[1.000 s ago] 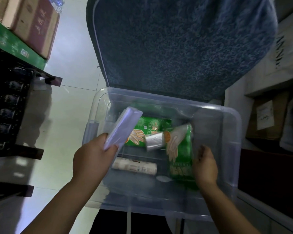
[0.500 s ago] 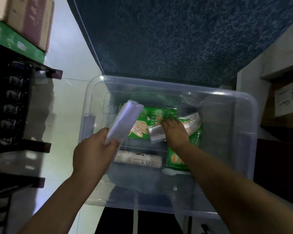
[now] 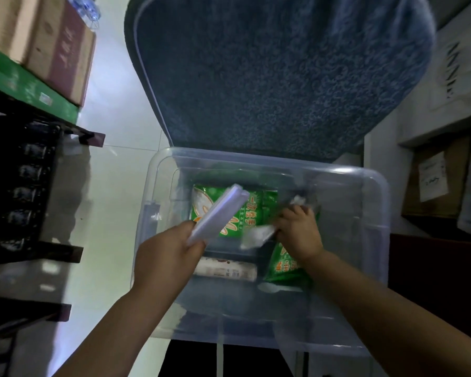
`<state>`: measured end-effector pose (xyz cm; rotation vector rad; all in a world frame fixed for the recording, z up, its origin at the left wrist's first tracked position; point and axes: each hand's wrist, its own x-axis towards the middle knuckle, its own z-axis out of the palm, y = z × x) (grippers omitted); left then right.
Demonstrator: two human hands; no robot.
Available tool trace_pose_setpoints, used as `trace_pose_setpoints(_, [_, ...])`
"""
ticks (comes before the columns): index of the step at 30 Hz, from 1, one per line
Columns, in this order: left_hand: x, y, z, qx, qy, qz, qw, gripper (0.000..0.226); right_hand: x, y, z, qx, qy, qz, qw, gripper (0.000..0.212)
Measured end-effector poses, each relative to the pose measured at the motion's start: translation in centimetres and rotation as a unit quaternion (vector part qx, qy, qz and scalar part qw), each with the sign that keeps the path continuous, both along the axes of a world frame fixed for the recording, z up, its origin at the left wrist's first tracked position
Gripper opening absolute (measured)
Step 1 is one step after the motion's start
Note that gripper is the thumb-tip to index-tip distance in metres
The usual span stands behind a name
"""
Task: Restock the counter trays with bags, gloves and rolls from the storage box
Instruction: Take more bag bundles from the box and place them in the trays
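1. Down in the clear plastic storage box (image 3: 375, 240), the right hand (image 3: 299, 235) is curled around a small silvery roll (image 3: 256, 236), blurred enough that it may be a roll of bags.
2. Raised over the box's left half, the left hand (image 3: 166, 254) pinches a folded stack of clear bags (image 3: 219, 213), tilted up to the right.
3. Two green glove packets lie on the box floor: one (image 3: 249, 213) under the stack, another (image 3: 286, 270) beneath the right wrist.
4. A white roll (image 3: 229, 272) lies flat between the hands.
5. Behind the box stands its blue lid (image 3: 283, 77).
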<state>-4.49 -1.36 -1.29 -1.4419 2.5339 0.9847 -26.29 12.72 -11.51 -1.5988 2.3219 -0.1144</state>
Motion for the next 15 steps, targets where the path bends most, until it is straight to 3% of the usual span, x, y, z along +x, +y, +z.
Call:
trace_pose_setpoints(3, [-0.1, -0.3, 2.2, -0.011, -0.003, -0.021, 1.000, 0.014, 0.7, 0.7, 4.3, -0.116, -0.118, -0.152, 0.975, 0.022])
trace_pose_setpoints(6, [-0.1, -0.5, 5.2, -0.010, 0.008, -0.024, 1.000, 0.015, 2.3, 0.8, 10.1, -0.192, -0.294, -0.326, 0.878, 0.015])
trace_pose_setpoints(8, [0.1, -0.5, 7.5, 0.005, 0.023, -0.030, 0.999, 0.012, 3.5, 1.1, 14.5, -0.220, -0.358, -0.371, 0.828, 0.013])
trace_pose_setpoints(10, [0.3, -0.3, 9.9, 0.027, 0.051, -0.037, 0.998, 0.011, 4.7, 1.7, 18.8, -0.258, -0.383, -0.384, 0.799, 0.020])
trace_pose_setpoints(15, [0.0, 1.0, 15.0, 0.065, 0.126, -0.070, 0.987, 0.020, 8.2, 3.6, 28.0, -0.375, -0.379, -0.420, 0.734, 0.012])
